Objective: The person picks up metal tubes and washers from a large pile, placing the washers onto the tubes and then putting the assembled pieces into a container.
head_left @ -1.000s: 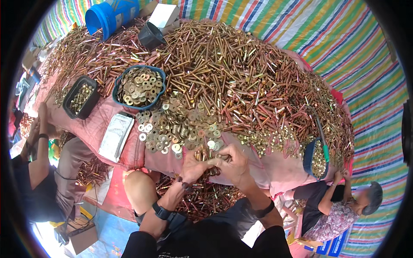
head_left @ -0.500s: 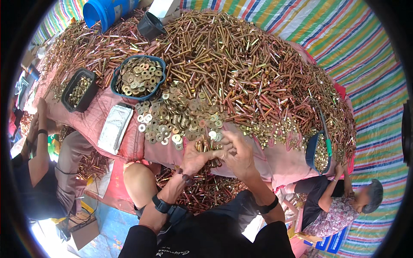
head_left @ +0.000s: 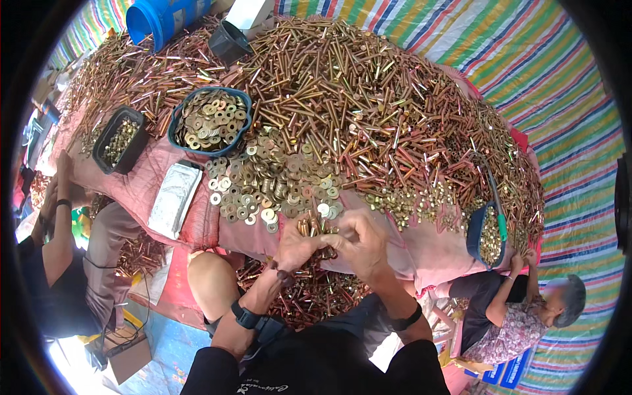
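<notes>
1. Left hand (head_left: 296,247): grip closed round a bundle of metal bolts (head_left: 308,227), ends showing above it; count and lower ends hidden by the hands.
2. Right hand (head_left: 362,243): fingers bent, set against the left at the bundle. Cannot tell whether its grip pinches anything; fingertips overlap the left thumb.
3. Bundle sits over the near edge of the pink-covered surface (head_left: 438,245), just this side of loose flat washers (head_left: 273,174).
4. Beyond: large bolt heap (head_left: 368,112), its lower layers buried. Blue basin (head_left: 187,151) of washers at left; contents hide its floor.
5. Blue bucket (head_left: 146,25) and white box (head_left: 250,10) cut by the top edge.
6. More bolts (head_left: 309,296) below the surface, partly behind forearms.
7. Co-worker at left (head_left: 56,283) dim and partly lost at the dark rim.
</notes>
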Demonstrator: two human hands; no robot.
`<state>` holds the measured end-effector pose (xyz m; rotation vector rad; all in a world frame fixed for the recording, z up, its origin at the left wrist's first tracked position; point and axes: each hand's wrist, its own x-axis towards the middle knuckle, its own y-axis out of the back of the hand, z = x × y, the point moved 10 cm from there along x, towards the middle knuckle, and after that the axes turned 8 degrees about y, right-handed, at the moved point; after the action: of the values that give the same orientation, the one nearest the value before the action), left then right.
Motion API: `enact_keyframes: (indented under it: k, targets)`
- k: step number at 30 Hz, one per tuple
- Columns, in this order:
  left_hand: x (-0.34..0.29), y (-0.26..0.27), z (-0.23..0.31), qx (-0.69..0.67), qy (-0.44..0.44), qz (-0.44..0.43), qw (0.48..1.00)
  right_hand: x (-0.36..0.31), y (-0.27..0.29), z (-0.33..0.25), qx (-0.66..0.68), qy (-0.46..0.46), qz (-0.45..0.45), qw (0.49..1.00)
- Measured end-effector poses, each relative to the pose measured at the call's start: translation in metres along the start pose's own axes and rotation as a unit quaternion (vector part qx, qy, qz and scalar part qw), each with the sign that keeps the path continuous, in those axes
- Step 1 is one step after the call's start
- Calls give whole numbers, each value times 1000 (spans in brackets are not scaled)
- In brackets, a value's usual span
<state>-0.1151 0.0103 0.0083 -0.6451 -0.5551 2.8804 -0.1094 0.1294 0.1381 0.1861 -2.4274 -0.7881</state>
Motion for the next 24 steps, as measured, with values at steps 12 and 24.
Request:
enact_keyframes:
  k: [12, 24]
  targets:
    - [-3, 10, 1, -112, -3, 19, 994, -56, 33, 97, 209, -261, 171, 927]
    - [-8, 12, 13, -10, -106, 45, 993, -13, -14, 79, -19, -168, 15, 985]
